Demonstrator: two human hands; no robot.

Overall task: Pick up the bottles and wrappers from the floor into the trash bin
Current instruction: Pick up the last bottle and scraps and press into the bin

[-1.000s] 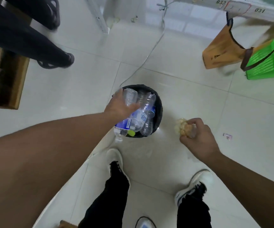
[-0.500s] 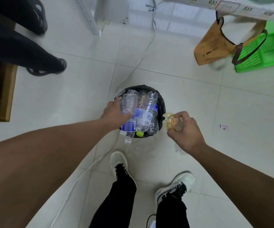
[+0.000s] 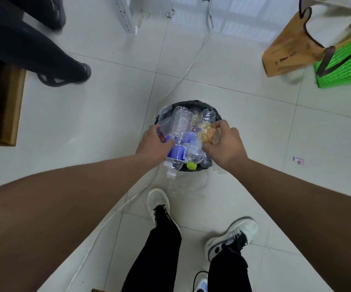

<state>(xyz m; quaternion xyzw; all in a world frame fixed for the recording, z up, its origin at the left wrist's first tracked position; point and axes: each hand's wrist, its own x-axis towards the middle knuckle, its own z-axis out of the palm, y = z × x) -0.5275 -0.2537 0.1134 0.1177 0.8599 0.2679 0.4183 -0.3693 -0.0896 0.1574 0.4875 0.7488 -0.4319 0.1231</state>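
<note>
**Both hands over a full bin**

At frame centre, the black-lined trash bin [image 3: 191,103] is crammed with clear bottles. The left hand [image 3: 154,144] grips a blue-labelled bottle [image 3: 177,140] lying across the bin, neck jutting over the near rim. The right hand [image 3: 226,144] is closed on a crumpled yellowish wrapper [image 3: 207,133] above the bottles. A small pink wrapper [image 3: 298,160] lies on the floor tiles [image 3: 107,114], right of centre.

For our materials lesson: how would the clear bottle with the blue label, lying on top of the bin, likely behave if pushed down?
The blue-label bottle looks empty and thin-walled, so it is probably light and would crumple. Its neck overhangs the trash bin rim, so it may tip out. The left hand steadying it suggests that the round, smooth body could slip or roll.
</note>
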